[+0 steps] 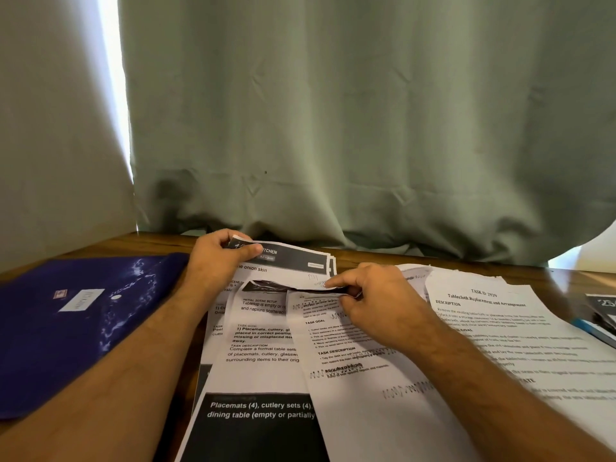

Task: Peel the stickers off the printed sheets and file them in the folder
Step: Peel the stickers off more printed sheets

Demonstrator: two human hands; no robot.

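Left hand [218, 261] curled on the top-left corner of the rear printed sheet [293, 260] with the dark header, thumb on top, fingers behind, lifting that edge off the wooden table [366, 256]. Right hand [376, 305] pinching the curled top edge of the front sheet [350, 378], thumb and fingers closed on the paper; sticker itself not distinguishable under the fingers. Middle sheet [263, 348] with the placemat text lying flat between the two, overlapped by the front sheet on its right side. Another printed page [500, 328] titled Tablecloth Replacement lying flat just right of the stack. Blue folder [76, 328] flat on the table at left, flap closed on its snap, white label on the cover, contents not visible; touching nothing in the stack. Dark booklet [603, 311] at the far right edge, partly cut off. Green curtain [333, 111] hanging behind the table.
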